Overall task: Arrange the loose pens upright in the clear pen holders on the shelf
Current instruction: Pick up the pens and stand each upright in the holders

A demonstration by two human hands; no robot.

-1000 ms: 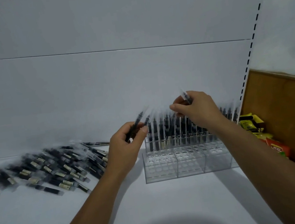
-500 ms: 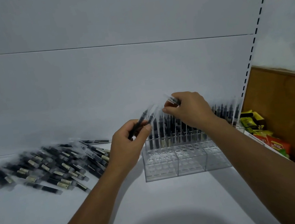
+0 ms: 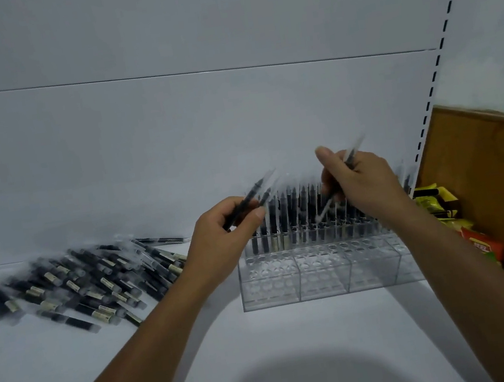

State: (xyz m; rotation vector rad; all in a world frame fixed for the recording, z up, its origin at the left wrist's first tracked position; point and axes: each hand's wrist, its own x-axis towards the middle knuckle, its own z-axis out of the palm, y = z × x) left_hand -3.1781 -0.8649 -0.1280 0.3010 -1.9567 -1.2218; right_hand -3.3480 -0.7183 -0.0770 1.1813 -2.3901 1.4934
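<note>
Above the back rows of the holder (image 3: 320, 275), the right hand (image 3: 366, 181) curls round one pen (image 3: 350, 155). Blur smears it and the fingers hide its middle. Its long axis slants, with the clear end up and to the right and the pale end down toward the standing pens (image 3: 299, 213). At the holder's left end, the left hand (image 3: 218, 237) pinches what looks like two pens (image 3: 252, 192) between thumb and fingers. They point up and right, and their lower ends are hidden in the fist. The holder's front holes stand unfilled, and its right end is hidden behind the right forearm. Left of the holder, the pile (image 3: 88, 278) lies flat and is too blurred to count.
</note>
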